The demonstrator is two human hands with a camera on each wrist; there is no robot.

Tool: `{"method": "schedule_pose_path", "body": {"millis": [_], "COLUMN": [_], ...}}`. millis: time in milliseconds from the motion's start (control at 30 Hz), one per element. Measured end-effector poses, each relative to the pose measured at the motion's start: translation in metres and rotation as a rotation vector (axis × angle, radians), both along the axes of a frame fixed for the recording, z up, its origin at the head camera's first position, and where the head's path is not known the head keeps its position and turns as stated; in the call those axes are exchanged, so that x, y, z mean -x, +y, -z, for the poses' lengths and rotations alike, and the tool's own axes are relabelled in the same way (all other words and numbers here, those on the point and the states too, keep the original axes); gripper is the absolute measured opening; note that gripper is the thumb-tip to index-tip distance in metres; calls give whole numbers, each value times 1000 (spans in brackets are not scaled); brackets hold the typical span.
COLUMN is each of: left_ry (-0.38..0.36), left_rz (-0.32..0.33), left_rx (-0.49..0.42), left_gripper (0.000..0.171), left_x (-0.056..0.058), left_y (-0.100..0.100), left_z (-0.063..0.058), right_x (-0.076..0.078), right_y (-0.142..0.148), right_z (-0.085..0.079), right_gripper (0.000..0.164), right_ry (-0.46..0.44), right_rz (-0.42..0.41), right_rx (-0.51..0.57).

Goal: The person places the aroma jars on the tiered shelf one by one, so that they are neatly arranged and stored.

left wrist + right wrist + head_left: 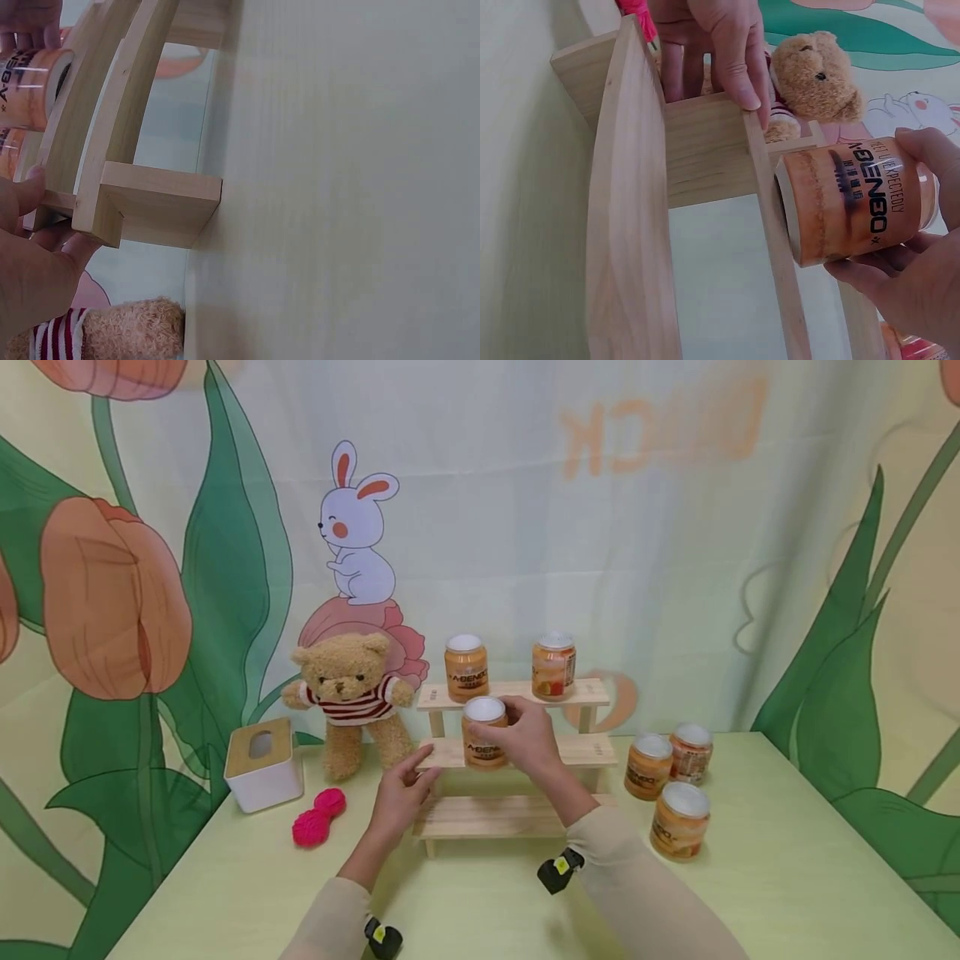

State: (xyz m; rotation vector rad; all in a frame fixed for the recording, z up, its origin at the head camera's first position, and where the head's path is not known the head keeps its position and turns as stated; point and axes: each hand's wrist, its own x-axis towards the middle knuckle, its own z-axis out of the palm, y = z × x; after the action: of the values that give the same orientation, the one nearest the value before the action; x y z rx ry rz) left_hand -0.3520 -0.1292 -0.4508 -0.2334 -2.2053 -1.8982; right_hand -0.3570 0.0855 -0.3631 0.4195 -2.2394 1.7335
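My right hand (529, 742) holds a jar (480, 755) with an orange label and a white lid at the left part of the middle step of a wooden three-step display shelf (487, 818). In the right wrist view the base of the jar (847, 199) is close to the step's front edge; I cannot tell if it rests there. My left hand (400, 799) pinches the left end of that step, thumb above and fingers below in the left wrist view. On the top step stand two similar jars, one at left (466, 672) and one at right (553, 672).
Three more jars, one in front (680, 827) and two behind, stand on the table right of the shelf. At left are a teddy bear (358, 706) in a striped shirt, a white tissue box (266, 785) with a wooden top, and a bright pink two-lobed object (311, 828). A printed curtain (487, 527) hangs behind.
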Motion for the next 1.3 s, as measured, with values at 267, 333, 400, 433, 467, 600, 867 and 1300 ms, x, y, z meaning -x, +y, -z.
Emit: {"method": "schedule_pose_path", "body": {"millis": [267, 333, 400, 433, 467, 600, 867, 1300], "left_ry": [-6, -9, -17, -17, -18, -3, -17, -18], "left_rz": [-11, -14, -12, -11, -11, -8, 10, 14], "left_rx": [34, 40, 35, 34, 35, 37, 26, 39], "left_gripper": [45, 44, 44, 44, 44, 45, 46, 46], "left_x": [-1, 0, 0, 1, 1, 1, -1, -8], "left_y": [2, 2, 2, 2, 2, 1, 1, 3], "left_z": [-1, -1, -1, -1, -2, -1, -3, -12], "right_x": [8, 12, 14, 16, 17, 18, 16, 13], "right_y": [-6, -7, -9, -9, -10, -12, -14, -12], "right_z": [1, 0, -2, -2, -3, -3, -1, 2], "right_gripper": [56, 57, 60, 60, 61, 64, 65, 71], "right_ry": [-3, 3, 10, 11, 14, 24, 24, 1], "right_rz": [17, 30, 46, 51, 55, 65, 80, 92], "right_rx": [-36, -61, -86, -94, -103, -125, -118, -81]}}
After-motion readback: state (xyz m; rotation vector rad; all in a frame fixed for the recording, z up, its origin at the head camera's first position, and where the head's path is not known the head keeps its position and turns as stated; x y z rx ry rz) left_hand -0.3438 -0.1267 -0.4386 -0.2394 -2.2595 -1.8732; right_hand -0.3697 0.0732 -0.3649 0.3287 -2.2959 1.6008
